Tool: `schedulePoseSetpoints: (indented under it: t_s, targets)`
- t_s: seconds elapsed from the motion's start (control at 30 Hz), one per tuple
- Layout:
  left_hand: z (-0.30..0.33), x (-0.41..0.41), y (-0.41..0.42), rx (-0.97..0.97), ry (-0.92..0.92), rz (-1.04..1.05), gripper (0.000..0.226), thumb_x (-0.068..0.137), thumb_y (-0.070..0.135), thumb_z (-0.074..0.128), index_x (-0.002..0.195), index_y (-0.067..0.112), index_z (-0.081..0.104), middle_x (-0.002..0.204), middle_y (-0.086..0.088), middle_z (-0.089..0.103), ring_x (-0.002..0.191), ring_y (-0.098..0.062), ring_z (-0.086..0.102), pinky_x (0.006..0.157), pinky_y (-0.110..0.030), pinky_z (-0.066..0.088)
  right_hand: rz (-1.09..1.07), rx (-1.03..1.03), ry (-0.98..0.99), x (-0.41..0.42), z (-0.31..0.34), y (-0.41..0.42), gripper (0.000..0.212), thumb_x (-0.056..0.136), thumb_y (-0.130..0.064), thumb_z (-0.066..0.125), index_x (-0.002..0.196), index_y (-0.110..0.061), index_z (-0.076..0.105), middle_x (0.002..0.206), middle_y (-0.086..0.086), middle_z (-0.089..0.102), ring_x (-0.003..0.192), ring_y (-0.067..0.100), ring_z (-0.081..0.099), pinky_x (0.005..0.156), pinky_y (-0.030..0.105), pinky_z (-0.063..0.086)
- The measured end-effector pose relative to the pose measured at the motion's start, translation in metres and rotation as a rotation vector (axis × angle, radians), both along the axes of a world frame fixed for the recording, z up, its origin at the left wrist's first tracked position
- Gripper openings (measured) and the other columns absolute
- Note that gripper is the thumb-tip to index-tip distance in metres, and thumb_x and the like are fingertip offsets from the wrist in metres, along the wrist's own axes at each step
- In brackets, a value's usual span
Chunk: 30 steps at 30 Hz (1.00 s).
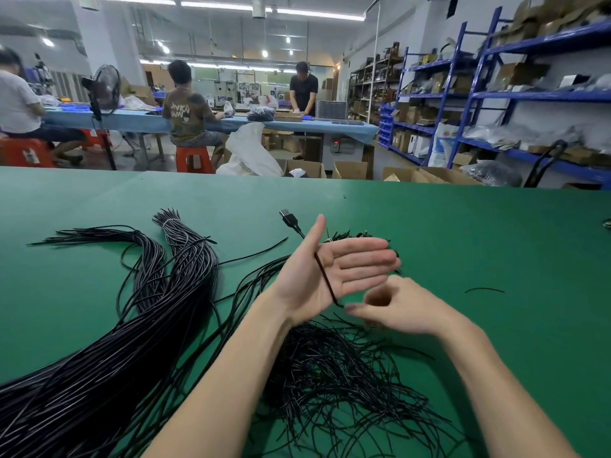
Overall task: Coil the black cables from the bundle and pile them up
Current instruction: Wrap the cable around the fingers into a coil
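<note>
The left hand [325,276] is held up above the middle of the green desk [463,259], palm facing the camera, fingers straight and together, thumb pointing up. One black cable [325,279] runs across this palm. Its USB plug [287,217] sticks out beyond the thumb, toward the far edge of the desk. The cable seems to pass between thumb and palm, but I cannot tell if the thumb really presses it.

The right hand [396,307] is just below the left palm. Its fingers are curled and its fingertips pinch the cable at the lower end of the visible part. This hand is blurred, so the exact grip is not clear.

The big bundle [132,325] of black cables lies along the left side of the desk, from the near left corner toward the middle. Under the forearms, near the front edge, lies a heap of thin black ties [330,375]. Some dark items lie behind the left fingers; maybe these are finished coils, but I cannot be sure.

My judgement: the first turn around the left hand is starting. The risks:
- the plug end can slip from the open palm, because little holds it;
- the free cable can catch in the bundle or drag ties with it;
- loose turns can slide off the straight fingers.
</note>
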<state>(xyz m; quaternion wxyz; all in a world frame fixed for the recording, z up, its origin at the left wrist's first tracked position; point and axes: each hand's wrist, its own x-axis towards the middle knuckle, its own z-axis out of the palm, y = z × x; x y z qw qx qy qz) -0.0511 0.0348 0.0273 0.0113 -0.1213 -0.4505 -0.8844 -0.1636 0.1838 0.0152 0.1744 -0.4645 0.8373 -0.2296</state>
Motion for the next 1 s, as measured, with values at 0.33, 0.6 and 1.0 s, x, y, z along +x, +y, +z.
schedulePoseSetpoints:
  t_s: [0.33,0.6,1.0]
  targets:
    - [0.007,0.009,0.004,-0.339,-0.163,-0.278,0.071,0.102,0.055,0.033,0.115,-0.007,0.065,0.117,-0.027,0.068,0.113,-0.042,0.065,0.102,-0.056,0.049,0.199,0.091,0.374,-0.046,0.059,-0.011,0.045,0.056,-0.069,0.053,0.061,-0.025,0.059,0.051,-0.009,0.049,0.052,0.008,0.038,0.057,0.027,0.039]
    - [-0.003,-0.002,0.012,-0.505,-0.42,-0.125,0.106,0.09,0.081,0.011,0.127,-0.005,0.059,0.131,-0.025,0.063,0.126,-0.035,0.059,0.11,-0.054,0.043,0.247,0.117,0.822,-0.026,0.11,-0.042,0.055,0.082,-0.063,0.057,0.055,-0.015,0.053,0.045,-0.002,0.05,0.049,0.017,0.048,0.054,0.029,0.043]
    - [-0.011,-0.01,-0.014,-0.189,-0.269,0.277,0.09,0.099,0.069,0.007,0.115,0.009,0.072,0.094,-0.006,0.074,0.096,-0.018,0.066,0.094,-0.032,0.049,0.283,0.114,-0.208,0.008,0.097,-0.028,0.027,0.109,-0.022,0.045,0.095,-0.008,0.064,0.067,0.001,0.062,0.065,0.016,0.059,0.069,0.029,0.052]
